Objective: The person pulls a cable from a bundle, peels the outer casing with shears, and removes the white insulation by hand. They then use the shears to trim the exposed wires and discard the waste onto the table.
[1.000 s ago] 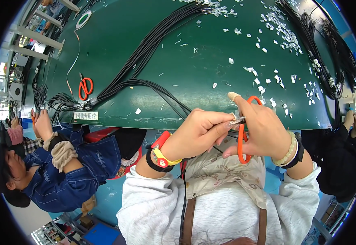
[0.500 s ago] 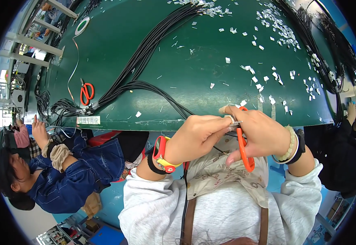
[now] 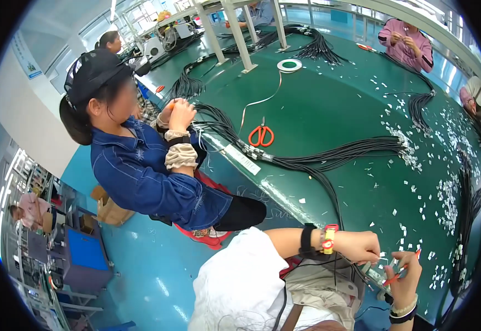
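My left hand (image 3: 356, 246) is closed in a pinch, with a thin pale tip showing at the fingers. It seems to hold the end of a black cable; the fingers hide most of it. Close by on the right, my right hand (image 3: 407, 278) grips orange-handled scissors (image 3: 393, 279), partly covered by the palm and fingers. Both hands are over the near edge of the green table (image 3: 306, 99). From a bundle of black cables (image 3: 351, 151), several strands run down past my left wrist.
Orange-handled scissors (image 3: 261, 136) and a white tape roll (image 3: 289, 65) lie on the table. White scraps (image 3: 449, 204) are scattered on the right, beside more black cables (image 3: 466, 220). At left, a co-worker in a denim jacket (image 3: 146, 165) stands against the edge.
The view has swung left and up, so the co-worker and the room show more. My hands now appear at lower right, slightly apart, the scissors still in my right hand.
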The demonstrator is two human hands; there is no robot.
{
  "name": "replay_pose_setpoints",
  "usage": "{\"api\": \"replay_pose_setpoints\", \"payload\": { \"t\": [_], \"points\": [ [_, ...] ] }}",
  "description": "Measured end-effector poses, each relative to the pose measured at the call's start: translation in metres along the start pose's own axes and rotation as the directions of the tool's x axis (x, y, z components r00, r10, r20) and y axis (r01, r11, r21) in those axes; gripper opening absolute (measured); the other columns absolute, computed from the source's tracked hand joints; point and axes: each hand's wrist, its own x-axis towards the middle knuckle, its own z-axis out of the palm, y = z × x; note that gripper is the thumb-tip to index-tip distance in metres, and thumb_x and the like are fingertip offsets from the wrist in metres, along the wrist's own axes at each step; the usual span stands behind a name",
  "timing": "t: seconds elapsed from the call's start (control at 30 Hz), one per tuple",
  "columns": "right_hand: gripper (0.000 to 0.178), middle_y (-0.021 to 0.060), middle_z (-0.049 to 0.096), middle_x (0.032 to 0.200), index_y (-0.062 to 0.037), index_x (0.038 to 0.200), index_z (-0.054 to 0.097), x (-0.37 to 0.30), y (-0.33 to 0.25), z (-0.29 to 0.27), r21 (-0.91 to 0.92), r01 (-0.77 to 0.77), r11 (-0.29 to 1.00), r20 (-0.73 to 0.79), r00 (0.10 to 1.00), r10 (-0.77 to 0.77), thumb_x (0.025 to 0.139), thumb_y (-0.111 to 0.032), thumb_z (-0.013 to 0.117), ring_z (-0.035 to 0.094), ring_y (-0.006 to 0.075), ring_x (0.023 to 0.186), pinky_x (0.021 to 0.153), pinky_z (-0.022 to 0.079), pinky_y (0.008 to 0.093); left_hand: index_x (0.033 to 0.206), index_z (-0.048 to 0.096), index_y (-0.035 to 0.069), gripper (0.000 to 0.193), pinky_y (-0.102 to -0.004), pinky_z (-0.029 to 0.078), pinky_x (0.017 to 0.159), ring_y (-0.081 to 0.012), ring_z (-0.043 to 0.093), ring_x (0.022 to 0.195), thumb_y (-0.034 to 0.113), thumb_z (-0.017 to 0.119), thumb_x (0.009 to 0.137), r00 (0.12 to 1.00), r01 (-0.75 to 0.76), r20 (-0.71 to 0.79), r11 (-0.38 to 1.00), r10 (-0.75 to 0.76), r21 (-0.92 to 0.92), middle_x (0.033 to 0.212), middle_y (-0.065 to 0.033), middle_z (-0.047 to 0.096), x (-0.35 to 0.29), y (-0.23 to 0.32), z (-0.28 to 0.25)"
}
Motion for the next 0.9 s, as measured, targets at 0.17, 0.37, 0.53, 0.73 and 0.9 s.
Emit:
{"api": "replay_pose_setpoints", "payload": {
  "t": [0.17, 0.37, 0.53, 0.73, 0.9],
  "points": [
    [0.015, 0.0109, 0.055, 0.076, -0.0044, 0.069, 0.043, 0.024, -0.016, 0.005, -0.409, 0.545, 0.732, 0.413, 0.826, -0.384, 0.062, -0.004, 0.057, 0.052, 0.0262, 0.068, 0.059, 0.04, 0.0357, 0.069, 0.059, -0.004, 0.021, -0.0261, 0.041, 0.042, -0.012, 0.052, 0.042, 0.009, 0.047, 0.08, 1.0, 0.019, 0.007, 0.995, -0.019, 0.102, 0.048, -0.0061, 0.054, 0.009, 0.003, -0.011],
    [0.01, 0.0087, 0.052, 0.066, -0.0059, 0.064, 0.044, 0.034, -0.021, 0.02, -0.603, 0.648, 0.466, 0.518, 0.762, -0.389, 0.065, -0.007, 0.053, 0.052, 0.0254, 0.067, 0.061, 0.04, 0.0368, 0.067, 0.056, -0.004, 0.022, -0.0271, 0.04, 0.042, -0.0136, 0.051, 0.041, 0.008, 0.046, 0.081, 0.998, 0.043, 0.028, 0.988, -0.048, 0.151, 0.048, -0.0072, 0.053, 0.009, 0.006, -0.026],
    [0.008, 0.009, 0.049, 0.064, -0.0055, 0.065, 0.045, 0.023, -0.024, 0.027, -0.568, 0.677, 0.468, 0.604, 0.729, -0.322, 0.064, -0.006, 0.053, 0.052, 0.0248, 0.067, 0.063, 0.041, 0.0376, 0.067, 0.056, -0.004, 0.02, -0.028, 0.041, 0.043, -0.0149, 0.052, 0.042, 0.008, 0.047, 0.079, 0.993, 0.098, 0.045, 0.985, -0.105, 0.142, 0.049, -0.008, 0.053, 0.002, 0.006, -0.018],
    [0.012, 0.01, 0.046, 0.057, -0.0042, 0.067, 0.043, 0.022, -0.021, 0.028, -0.507, 0.708, 0.492, 0.597, 0.7, -0.393, 0.065, -0.003, 0.055, 0.049, 0.0275, 0.056, 0.057, 0.039, 0.0373, 0.065, 0.058, -0.004, 0.018, -0.03, 0.042, 0.045, -0.0167, 0.055, 0.046, 0.008, 0.049, 0.074, 0.999, -0.019, 0.03, 0.981, 0.014, 0.195, 0.053, -0.01, 0.058, 0.007, -0.017, -0.005],
    [0.008, 0.0171, 0.046, 0.073, -0.0015, 0.074, 0.045, 0.012, -0.007, 0.029, -0.515, 0.642, 0.569, 0.541, 0.758, -0.365, 0.068, -0.002, 0.05, 0.048, 0.0351, 0.073, 0.072, 0.04, 0.0464, 0.059, 0.059, -0.002, 0.018, -0.0306, 0.043, 0.046, -0.0167, 0.056, 0.046, 0.007, 0.049, 0.07, 1.0, 0.031, -0.002, 0.983, -0.031, 0.179, 0.051, -0.0087, 0.058, 0.009, -0.014, -0.005]
  ]
}}
